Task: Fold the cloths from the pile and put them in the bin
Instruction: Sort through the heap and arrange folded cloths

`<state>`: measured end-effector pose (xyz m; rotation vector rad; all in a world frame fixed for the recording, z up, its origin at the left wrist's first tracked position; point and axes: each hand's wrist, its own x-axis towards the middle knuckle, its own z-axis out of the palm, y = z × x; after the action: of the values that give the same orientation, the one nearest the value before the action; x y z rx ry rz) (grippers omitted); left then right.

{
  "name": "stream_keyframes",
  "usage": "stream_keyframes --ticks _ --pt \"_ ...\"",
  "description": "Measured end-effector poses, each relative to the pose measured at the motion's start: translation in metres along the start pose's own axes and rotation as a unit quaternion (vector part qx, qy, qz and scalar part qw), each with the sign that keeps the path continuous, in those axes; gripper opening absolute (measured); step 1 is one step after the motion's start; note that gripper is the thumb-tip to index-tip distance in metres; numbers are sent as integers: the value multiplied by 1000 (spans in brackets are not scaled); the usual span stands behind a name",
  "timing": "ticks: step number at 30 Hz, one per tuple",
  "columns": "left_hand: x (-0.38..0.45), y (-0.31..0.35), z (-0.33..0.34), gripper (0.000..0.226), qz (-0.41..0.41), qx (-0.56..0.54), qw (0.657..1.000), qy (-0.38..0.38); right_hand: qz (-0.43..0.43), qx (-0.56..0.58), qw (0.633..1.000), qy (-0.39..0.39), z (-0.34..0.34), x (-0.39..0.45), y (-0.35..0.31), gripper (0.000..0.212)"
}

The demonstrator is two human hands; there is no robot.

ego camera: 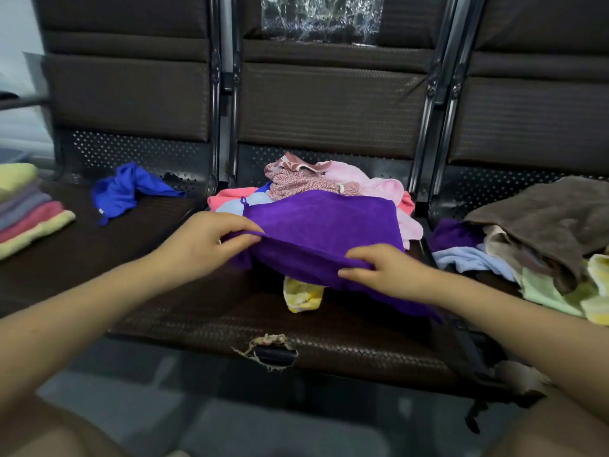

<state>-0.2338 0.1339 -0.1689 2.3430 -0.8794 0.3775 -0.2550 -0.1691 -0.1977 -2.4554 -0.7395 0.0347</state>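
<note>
- The purple cloth (316, 232) hangs over the middle of the bench seat (197, 318), held up by both hands; its right tail trails down toward the seat's front edge, blurred.
- The left hand (204, 245) pinches the cloth's near edge between thumb and curled fingers; the fingertips are partly hidden under the fold.
- The right hand (389, 272) grips the same edge further right, fingers curled over the fabric.
- Behind the cloth, the pile (329, 183) of pink, coral and patterned cloths sits at the seat's back edge, its front hidden by the purple cloth.
- A yellow checked cloth (303, 296) shows only partly from under the purple one.
- A blue cloth (125, 189) lies crumpled at the back of the left seat.
- A folded stack (29, 212) is cut off by the left frame edge.
- A second heap with a brown towel (543, 219) on top runs off the right edge.
- No bin can be made out.
- Bare seat lies along the front edge, near a tear (267, 351) in the cover.
</note>
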Motion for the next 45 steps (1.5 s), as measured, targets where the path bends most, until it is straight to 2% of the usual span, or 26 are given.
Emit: stream_keyframes --ticks 1,3,6,9,12,15,16,18,19,21,26,28,30,32,34,36,37,40,42,43,45 --pt "0 -1 -5 36 -21 -25 999 -5 11 21 1000 12 -9 1 2 31" --pt "0 -7 -13 9 -59 -57 997 -11 34 42 998 19 -25 -1 7 35" --pt "-3 -23 -15 21 -116 -101 988 -12 84 57 995 -1 -44 -8 24 50" --pt "-8 -34 -9 18 -186 -123 975 -23 141 135 981 -1 -54 -21 42 62" --pt "-7 -32 -2 17 -220 -148 964 4 170 289 939 77 -56 -32 50 64" --pt "-2 -16 0 16 -216 -206 951 86 174 434 870 159 -62 -38 48 85" --pt "0 -11 -1 19 -218 -238 940 108 167 455 856 179 -65 -39 47 84" --pt "2 -2 -4 25 -214 -285 925 133 151 492 831 210 -71 -42 41 63" --pt "2 2 -5 27 -207 -289 924 140 149 505 822 218 -73 -44 38 51" --pt "2 10 -7 25 -192 -278 929 151 152 514 814 223 -73 -48 33 43" --pt "-8 22 -4 34 -167 -263 939 147 186 505 809 237 -69 -58 28 52" --pt "-15 21 -5 25 -175 -238 950 98 224 503 801 235 -61 -62 28 47" --pt "-27 16 0 19 -195 -208 958 16 273 477 812 198 -48 -72 32 23" --pt "-41 7 6 18 -224 -193 954 -45 325 452 815 159 -35 -82 34 22" --pt "-53 3 16 19 -262 -184 945 -71 355 428 825 101 -25 -92 36 35" --pt "-61 1 24 23 -295 -166 937 -82 369 375 849 47 -19 -97 42 71" --pt "-62 0 27 23 -304 -159 936 -84 372 356 856 41 -18 -97 42 78" --pt "-53 -6 30 23 -308 -138 938 -74 368 364 852 81 -17 -89 44 65" --pt "-37 -12 29 20 -284 -92 953 -57 358 345 858 127 -23 -78 42 28" --pt "-26 -13 27 19 -266 -64 960 -51 348 333 864 145 -25 -73 45 21" --pt "-3 -18 24 18 -232 -21 972 -37 342 279 878 185 -27 -59 57 27"
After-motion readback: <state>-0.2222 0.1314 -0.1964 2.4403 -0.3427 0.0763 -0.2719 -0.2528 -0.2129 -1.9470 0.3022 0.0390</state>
